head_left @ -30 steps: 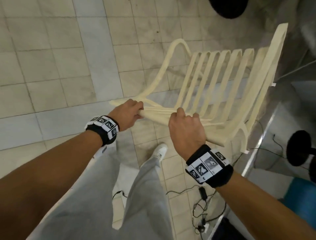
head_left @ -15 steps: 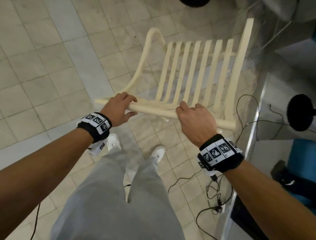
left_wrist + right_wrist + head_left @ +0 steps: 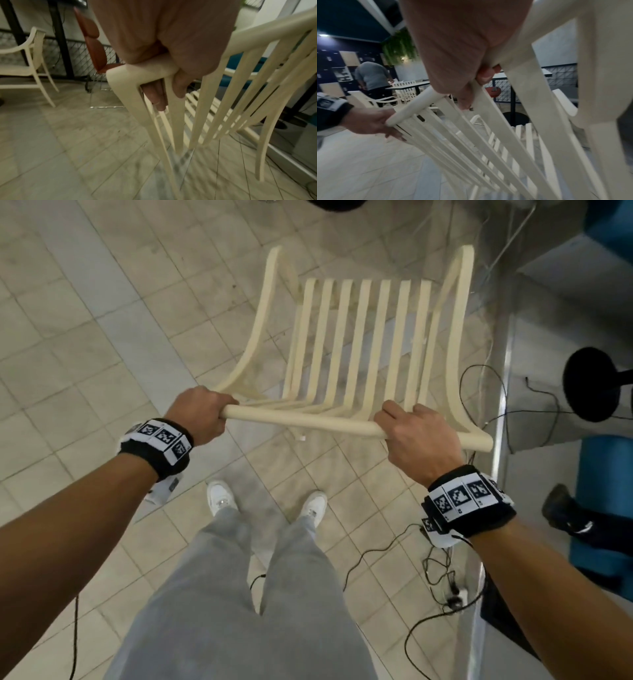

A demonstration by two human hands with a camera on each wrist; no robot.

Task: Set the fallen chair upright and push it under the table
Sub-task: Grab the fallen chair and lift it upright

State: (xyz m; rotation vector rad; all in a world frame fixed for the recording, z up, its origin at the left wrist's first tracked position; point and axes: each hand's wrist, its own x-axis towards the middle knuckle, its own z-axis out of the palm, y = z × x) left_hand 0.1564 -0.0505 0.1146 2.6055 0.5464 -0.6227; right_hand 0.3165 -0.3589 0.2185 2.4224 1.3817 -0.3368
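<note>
A cream plastic chair [image 3: 356, 344] with a back of long, slim, slightly curved slats and smooth bowed armrests stood on the floor in front of the person, its rounded top rail nearest them. The left hand [image 3: 200, 414] gripped the left end of that rail, its fingers [image 3: 158, 97] curled under the bar and between the slats. The right hand [image 3: 416, 436] held the rail near its right end, fingers wrapped tightly round it. Beneath lay a floor [image 3: 102, 344] of pale, matte square tiles, lightly scuffed. Thin black cables [image 3: 435, 570] snaked across the tiles to the right, beside a shiny metal strip [image 3: 498, 412]. White shoes [image 3: 219, 498] and grey trousers stood just behind the chair.
</note>
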